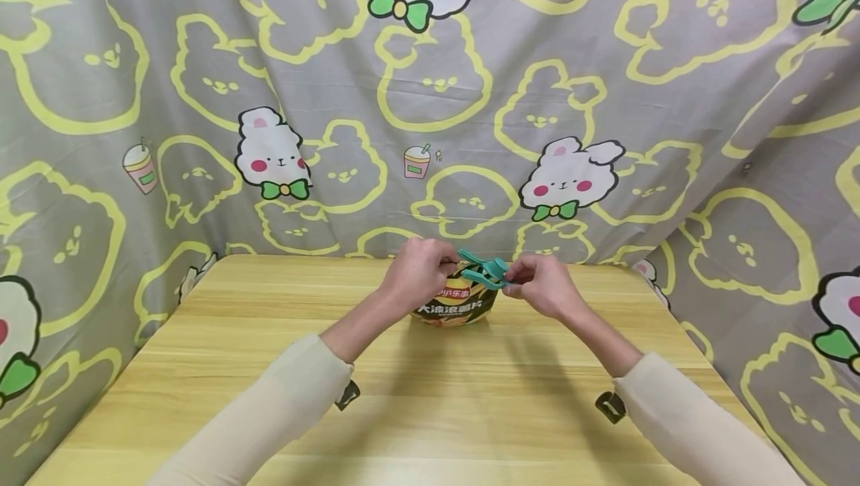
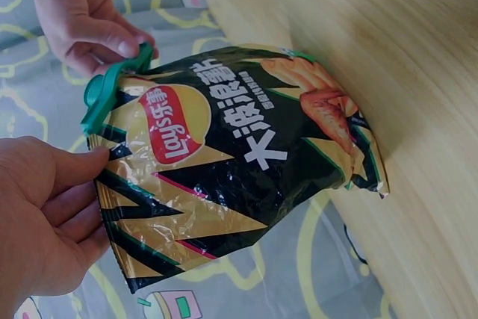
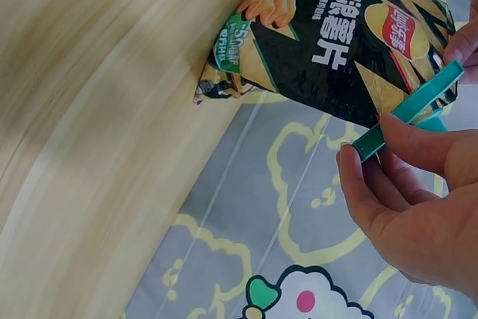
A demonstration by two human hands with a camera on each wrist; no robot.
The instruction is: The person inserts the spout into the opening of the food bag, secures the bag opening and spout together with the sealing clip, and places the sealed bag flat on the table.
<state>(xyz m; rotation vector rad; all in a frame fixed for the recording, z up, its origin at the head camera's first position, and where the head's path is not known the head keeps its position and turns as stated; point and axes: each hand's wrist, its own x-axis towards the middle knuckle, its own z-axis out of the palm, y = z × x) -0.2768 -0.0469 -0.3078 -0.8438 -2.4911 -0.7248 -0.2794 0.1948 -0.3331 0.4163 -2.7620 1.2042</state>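
Observation:
A black and gold Lay's chip bag (image 1: 452, 308) stands upright near the table's back edge. My left hand (image 1: 418, 269) pinches its top edge at the left corner, thumb on the printed front (image 2: 224, 140). Toward the right end of that edge is a teal bag clip (image 1: 496, 271), its two arms spread apart in the head view. My right hand (image 1: 543, 286) holds the clip's right end between thumb and fingers. In the right wrist view, one clip arm (image 3: 426, 95) runs across the bag's front along the top seam.
The light wooden table (image 1: 302, 411) ends just behind the bag. A grey curtain (image 1: 322, 83) with yellow outlines and cartoon rabbits hangs behind it and along both sides. Dark wrist mounts show at the left cuff (image 1: 348, 395) and right cuff (image 1: 611, 407).

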